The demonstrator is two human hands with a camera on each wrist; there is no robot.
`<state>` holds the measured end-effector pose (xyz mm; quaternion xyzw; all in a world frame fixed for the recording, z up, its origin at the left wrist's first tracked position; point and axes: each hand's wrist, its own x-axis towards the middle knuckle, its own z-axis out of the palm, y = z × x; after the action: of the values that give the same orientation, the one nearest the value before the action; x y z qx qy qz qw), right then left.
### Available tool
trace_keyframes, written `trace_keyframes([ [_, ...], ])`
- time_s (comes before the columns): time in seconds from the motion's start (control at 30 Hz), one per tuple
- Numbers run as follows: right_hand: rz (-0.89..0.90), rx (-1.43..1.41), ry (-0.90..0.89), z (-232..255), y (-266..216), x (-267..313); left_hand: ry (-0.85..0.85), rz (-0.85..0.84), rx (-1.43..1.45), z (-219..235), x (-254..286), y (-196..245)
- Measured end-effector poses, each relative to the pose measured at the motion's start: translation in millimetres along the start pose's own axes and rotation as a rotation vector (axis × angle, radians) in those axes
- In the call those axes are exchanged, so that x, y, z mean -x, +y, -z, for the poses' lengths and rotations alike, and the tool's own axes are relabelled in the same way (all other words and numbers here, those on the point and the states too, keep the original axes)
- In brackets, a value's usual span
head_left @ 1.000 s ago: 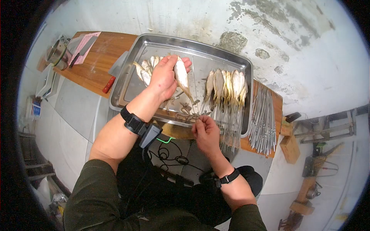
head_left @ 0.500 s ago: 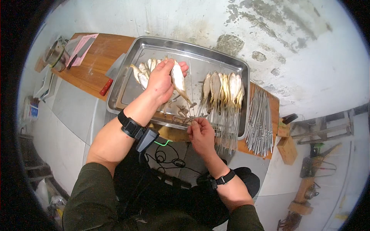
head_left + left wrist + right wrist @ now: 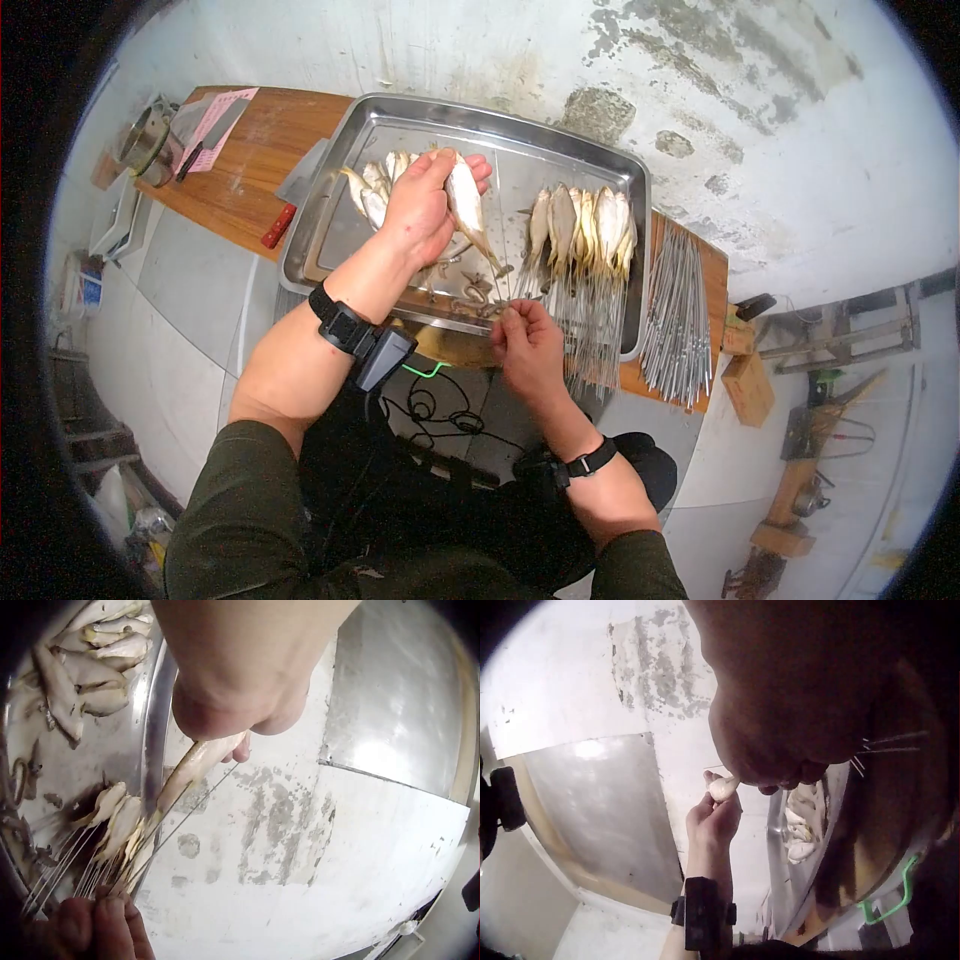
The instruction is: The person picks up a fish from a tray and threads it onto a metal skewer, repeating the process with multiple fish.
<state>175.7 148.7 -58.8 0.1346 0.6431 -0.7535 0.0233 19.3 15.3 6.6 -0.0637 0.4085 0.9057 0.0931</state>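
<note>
Over the metal tray [image 3: 470,113], my left hand [image 3: 415,212] holds a small silvery fish [image 3: 466,200], its tail pointing down toward my right hand. Thumb and fingers grip the fish near its upper end. My right hand [image 3: 530,345] pinches the lower end of a thin metal skewer [image 3: 499,190] at the tray's near edge. In the left wrist view two thin rods run up from the right fingers, one overlapping the fish [image 3: 182,771] and the other passing beside it. The skewer's far tip is hard to make out against the tray.
Several skewered fish [image 3: 580,230] lie at the tray's right. Loose fish [image 3: 372,192] lie left, behind my left hand, with dark scraps [image 3: 478,288] near the front. Bare skewers [image 3: 678,315] are heaped right of the tray. A red-handled knife [image 3: 279,226] lies left; another knife [image 3: 205,145] rests on pink paper.
The head view has shifted slightly. My left hand keeps its grip on the fish, and my right hand still pinches the skewer, with only small movement.
</note>
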Motion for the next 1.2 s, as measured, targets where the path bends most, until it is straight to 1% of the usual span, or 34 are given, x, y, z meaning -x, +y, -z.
trace_keyframes([
  [0.07, 0.006, 0.02, 0.006, 0, -1, -1, 0.035, 0.014, 0.022, -2, 1, 1],
  [0.13, 0.028, 0.098, 0.019, 2, 3, 0, 0.031, 0.015, 0.022, 0, 0, 0],
  [0.23, 0.055, 0.13, 0.016, 5, 5, 2, 0.036, 0.013, 0.029, 1, -1, 0],
  [0.3, 0.056, 0.126, 0.024, 6, 10, 2, 0.044, 0.011, 0.037, 3, -4, 0],
  [0.47, 0.078, 0.126, 0.012, 7, 16, 6, 0.006, -0.012, 0.011, 3, -4, 1],
  [0.53, 0.05, 0.065, 0.03, 5, 18, 7, 0.014, -0.012, 0.022, 1, -2, 1],
  [0.6, 0.067, 0.091, 0.041, 3, 20, 8, 0.018, -0.014, 0.033, 0, -2, 2],
  [0.67, 0.085, 0.116, 0.052, 2, 20, 8, 0.021, -0.007, 0.038, -1, -2, 2],
  [0.87, 0.051, 0.097, 0.069, -2, 13, 9, -0.007, -0.034, 0.032, -1, -1, 4],
  [0.97, 0.058, 0.058, 0.065, -3, 11, 10, -0.015, -0.012, 0.056, 0, -4, 4],
  [1.2, 0.089, 0.066, 0.076, -3, 15, 8, -0.038, -0.027, 0.041, 1, -3, 6],
])
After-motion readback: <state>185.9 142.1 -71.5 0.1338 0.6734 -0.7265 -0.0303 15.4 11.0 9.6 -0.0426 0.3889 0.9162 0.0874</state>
